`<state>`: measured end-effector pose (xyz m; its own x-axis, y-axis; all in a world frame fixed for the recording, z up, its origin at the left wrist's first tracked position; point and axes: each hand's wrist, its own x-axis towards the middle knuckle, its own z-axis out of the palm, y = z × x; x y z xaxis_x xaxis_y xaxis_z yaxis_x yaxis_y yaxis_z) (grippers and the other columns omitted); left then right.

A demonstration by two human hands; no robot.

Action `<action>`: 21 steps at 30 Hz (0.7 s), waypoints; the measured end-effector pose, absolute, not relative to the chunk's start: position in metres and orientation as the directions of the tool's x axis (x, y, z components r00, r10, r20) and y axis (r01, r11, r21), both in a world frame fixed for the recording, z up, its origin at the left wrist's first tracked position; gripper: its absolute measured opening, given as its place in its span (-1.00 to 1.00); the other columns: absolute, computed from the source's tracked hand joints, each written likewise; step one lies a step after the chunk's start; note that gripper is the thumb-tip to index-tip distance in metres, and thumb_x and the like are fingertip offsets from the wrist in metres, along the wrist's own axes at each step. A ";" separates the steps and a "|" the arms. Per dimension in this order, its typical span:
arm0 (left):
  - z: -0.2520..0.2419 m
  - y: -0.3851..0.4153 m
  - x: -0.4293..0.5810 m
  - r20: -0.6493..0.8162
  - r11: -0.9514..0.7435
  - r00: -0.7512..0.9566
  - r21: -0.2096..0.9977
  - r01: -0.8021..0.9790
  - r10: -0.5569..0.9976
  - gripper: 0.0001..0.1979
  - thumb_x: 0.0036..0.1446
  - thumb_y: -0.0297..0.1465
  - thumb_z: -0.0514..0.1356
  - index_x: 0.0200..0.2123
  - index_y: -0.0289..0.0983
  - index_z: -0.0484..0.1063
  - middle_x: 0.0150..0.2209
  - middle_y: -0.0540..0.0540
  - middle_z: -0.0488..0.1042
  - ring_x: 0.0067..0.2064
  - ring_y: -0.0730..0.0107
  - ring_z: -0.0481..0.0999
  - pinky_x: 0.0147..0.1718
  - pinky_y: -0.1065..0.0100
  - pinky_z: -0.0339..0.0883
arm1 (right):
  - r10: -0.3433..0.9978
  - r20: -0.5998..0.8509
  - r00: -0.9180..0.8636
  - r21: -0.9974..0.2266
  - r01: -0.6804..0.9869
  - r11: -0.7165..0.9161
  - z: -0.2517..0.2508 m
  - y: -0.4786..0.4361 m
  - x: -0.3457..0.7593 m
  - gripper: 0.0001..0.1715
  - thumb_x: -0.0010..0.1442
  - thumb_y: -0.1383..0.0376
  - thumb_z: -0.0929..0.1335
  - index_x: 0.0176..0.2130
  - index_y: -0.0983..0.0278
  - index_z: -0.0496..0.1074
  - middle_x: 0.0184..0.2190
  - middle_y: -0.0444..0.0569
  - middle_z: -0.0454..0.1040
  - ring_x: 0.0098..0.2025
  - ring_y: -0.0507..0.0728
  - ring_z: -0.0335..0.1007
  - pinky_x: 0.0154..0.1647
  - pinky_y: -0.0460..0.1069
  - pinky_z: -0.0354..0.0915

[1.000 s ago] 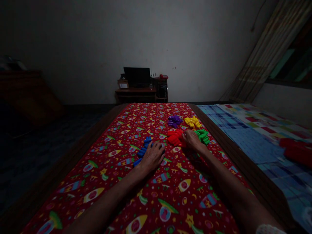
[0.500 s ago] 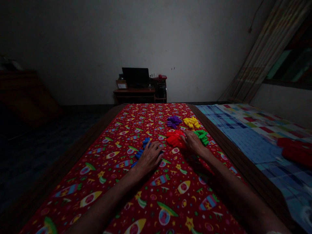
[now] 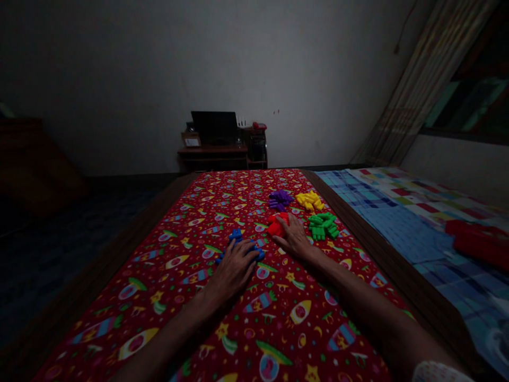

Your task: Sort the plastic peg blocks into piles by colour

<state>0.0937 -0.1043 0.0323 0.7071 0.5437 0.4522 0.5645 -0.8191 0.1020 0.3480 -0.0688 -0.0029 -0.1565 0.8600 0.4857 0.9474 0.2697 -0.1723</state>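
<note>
My left hand [image 3: 237, 261] lies palm down with fingers spread over a pile of blue toy pieces [image 3: 258, 253], hiding part of it. My right hand [image 3: 295, 236] rests on a heap of red toy pieces [image 3: 276, 225], its fingers apart across the top and right side. Just right of that hand is a pile of green toy pieces [image 3: 324, 226]. Farther back are a purple pile [image 3: 280, 199] and a yellow pile [image 3: 309, 200]. The pieces look like small chunky building blocks; the dim light blurs their exact shape.
A red patterned cloth [image 3: 191, 286] covers the long table, whose brown edge [image 3: 360, 233] shows along both sides. To the right is a bed with a blue checked sheet [image 3: 382, 223] and a red item [image 3: 477, 244]. A desk with a monitor [image 3: 214, 127] stands by the wall.
My right hand has moved left from beside the green pile onto the red heap, uncovering the green pieces. My left hand stays over the blue pieces. The view has shifted slightly.
</note>
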 end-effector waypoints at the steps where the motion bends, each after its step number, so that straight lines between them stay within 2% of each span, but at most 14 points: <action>1: 0.031 -0.103 0.093 0.453 -0.821 0.706 0.111 0.560 0.544 -0.76 0.29 -0.40 0.01 -0.06 -0.21 0.41 0.06 -0.13 0.41 0.15 0.21 0.30 0.23 -0.06 0.06 | 0.857 0.490 -0.160 -0.173 0.946 0.276 -0.004 -0.067 0.348 -0.26 0.23 -0.03 0.24 0.27 0.25 0.14 0.28 0.25 0.06 0.32 0.39 -0.12 0.21 0.32 0.00; 7: 0.032 -0.102 0.092 0.431 -0.813 0.706 0.133 0.567 0.563 -0.74 0.28 -0.41 0.00 -0.06 -0.21 0.41 0.06 -0.14 0.41 0.16 0.19 0.29 0.25 -0.11 0.01 | 0.857 0.488 -0.166 -0.180 0.942 0.285 -0.001 -0.067 0.346 -0.28 0.23 -0.01 0.26 0.25 0.26 0.16 0.26 0.26 0.09 0.30 0.38 -0.09 0.20 0.32 0.00; 12: 0.040 -0.099 0.088 0.426 -0.794 0.684 0.162 0.586 0.592 -0.70 0.30 -0.35 -0.04 -0.01 -0.20 0.40 0.07 -0.16 0.41 0.17 0.15 0.29 0.24 -0.12 0.02 | 0.861 0.483 -0.158 -0.154 0.953 0.262 0.013 -0.078 0.342 -0.24 0.22 0.01 0.29 0.28 0.26 0.13 0.28 0.27 0.07 0.32 0.41 -0.11 0.22 0.39 -0.07; 14: 0.043 -0.098 0.081 0.437 -0.787 0.670 0.174 0.592 0.600 -0.68 0.31 -0.31 -0.04 0.03 -0.19 0.38 0.09 -0.17 0.40 0.19 0.14 0.27 0.23 -0.10 0.06 | 0.830 0.520 -0.203 -0.154 0.933 0.325 0.022 -0.086 0.336 -0.31 0.25 0.06 0.27 0.27 0.27 0.13 0.28 0.26 0.08 0.32 0.38 -0.09 0.23 0.37 -0.05; 17: 0.039 -0.101 0.066 0.415 -0.776 0.671 0.163 0.609 0.614 -0.60 0.28 -0.22 0.02 0.15 -0.14 0.28 0.21 -0.19 0.28 0.27 0.04 0.16 0.21 -0.15 0.06 | 0.774 0.556 -0.302 -0.196 0.858 0.475 0.031 -0.103 0.318 -0.43 0.31 0.17 0.21 0.25 0.27 0.14 0.23 0.23 0.18 0.28 0.29 0.04 0.22 0.28 0.10; 19: 0.028 -0.105 0.054 0.385 -0.762 0.674 0.138 0.633 0.630 -0.46 0.19 -0.11 0.11 0.22 -0.07 0.19 0.29 -0.20 0.16 0.32 -0.10 0.04 0.18 -0.25 0.03 | 0.754 0.531 -0.385 -0.222 0.796 0.563 0.031 -0.115 0.301 -0.44 0.32 0.20 0.19 0.26 0.29 0.14 0.20 0.23 0.21 0.27 0.27 0.08 0.19 0.21 0.18; 21: 0.013 -0.108 0.044 0.372 -0.739 0.659 0.125 0.662 0.654 -0.34 0.10 -0.05 0.19 0.24 -0.05 0.16 0.32 -0.22 0.08 0.32 -0.20 0.02 0.15 -0.31 0.02 | 0.735 0.474 -0.486 -0.214 0.746 0.631 0.027 -0.124 0.284 -0.39 0.32 0.16 0.21 0.27 0.32 0.10 0.23 0.26 0.17 0.29 0.29 0.04 0.19 0.20 0.20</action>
<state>0.0442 -0.1085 0.0130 0.6591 0.6539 0.3716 0.6623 -0.7387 0.1252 0.2843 -0.1244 0.0272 -0.4859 0.7345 0.4737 0.7456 0.6311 -0.2138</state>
